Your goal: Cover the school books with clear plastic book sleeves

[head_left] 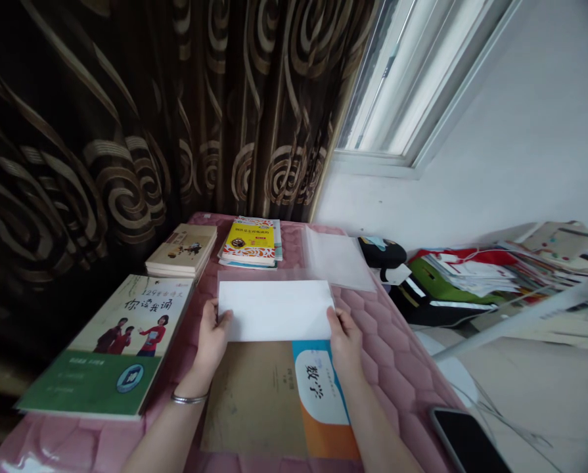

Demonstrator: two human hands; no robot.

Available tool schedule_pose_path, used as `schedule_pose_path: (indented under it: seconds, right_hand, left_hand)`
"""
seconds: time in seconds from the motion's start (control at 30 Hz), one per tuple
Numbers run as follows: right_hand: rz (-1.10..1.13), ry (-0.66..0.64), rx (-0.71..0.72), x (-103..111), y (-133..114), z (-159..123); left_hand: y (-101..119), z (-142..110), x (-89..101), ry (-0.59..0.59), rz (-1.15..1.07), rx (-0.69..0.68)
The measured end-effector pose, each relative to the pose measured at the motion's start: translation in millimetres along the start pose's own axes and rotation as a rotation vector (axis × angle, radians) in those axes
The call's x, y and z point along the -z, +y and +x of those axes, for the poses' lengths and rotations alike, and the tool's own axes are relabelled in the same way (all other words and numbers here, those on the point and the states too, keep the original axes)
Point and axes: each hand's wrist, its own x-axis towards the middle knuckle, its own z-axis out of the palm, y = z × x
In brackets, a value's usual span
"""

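My left hand (213, 338) and my right hand (346, 340) are closed on the two short ends of a white paper strip (275, 311), thumbs on top. Clear plastic film shows along the strip's far edge and left side. Below the strip lies a maths textbook (259, 401) with a tan, blue and orange cover, turned sideways, with clear film around its near edge. The strip hides the book's far edge. A metal bracelet (190, 398) circles my left wrist.
A large green-and-white book (111, 348) lies left. Behind it are tan books (182, 248) and a yellow-covered stack (250, 240). Clear sheets (338, 256) lie at the pink quilted surface's (387, 355) far right. A phone (466, 440) is near right; bags and papers (451, 282) stand beyond.
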Motion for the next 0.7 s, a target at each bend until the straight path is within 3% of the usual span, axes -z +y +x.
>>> schedule_pose_path:
  seconds: [0.3,0.53,0.7]
  right_hand:
    - [-0.155,0.028,0.097,0.0,-1.9,0.9]
    - [0.0,0.0,0.03,0.0,2.3,0.6]
    - [-0.068,-0.001,0.061,1.4,5.1,1.6]
  left_hand:
    - [-6.1,-0.4,1.3,-0.011,0.009,-0.014]
    - [-5.6,-0.3,1.2,-0.029,0.017,-0.013]
    - [-7.9,1.0,1.0,-0.007,0.049,-0.054]
